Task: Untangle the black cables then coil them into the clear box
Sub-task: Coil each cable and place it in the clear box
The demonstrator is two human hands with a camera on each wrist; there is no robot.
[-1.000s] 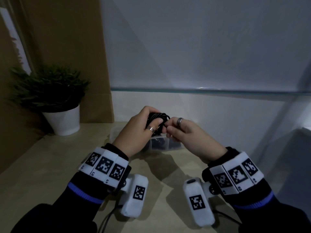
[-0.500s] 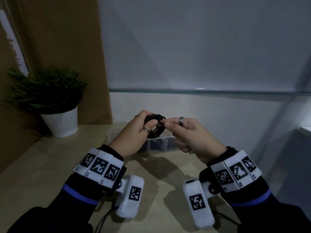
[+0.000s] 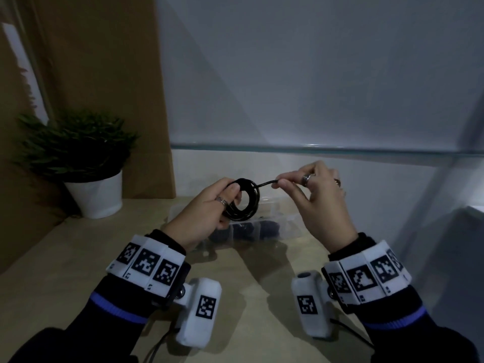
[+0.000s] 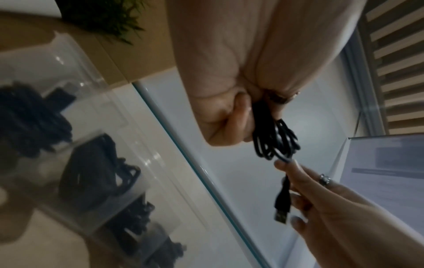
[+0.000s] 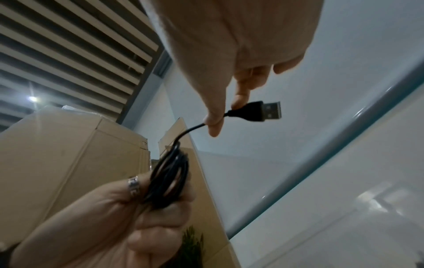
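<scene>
Black cable (image 3: 242, 203), white pot (image 3: 95, 196)

My head camera looks forward and down over the worktop (image 3: 65, 279). Each wrist camera sits close, looking up along its hand. All three views share the coiled cable (image 3: 242, 203).

L hand (image 3: 207, 213) raised, fingers curled w/ thumb on top, gripping. R hand (image 3: 320, 203) level beside it, thumb + index tips pinched, other fingers loosely bent.

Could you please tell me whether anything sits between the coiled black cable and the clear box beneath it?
Nothing visible does. The coiled black cable, held by both hands, hangs just above the open clear plastic box, which already holds other dark cables.
</scene>
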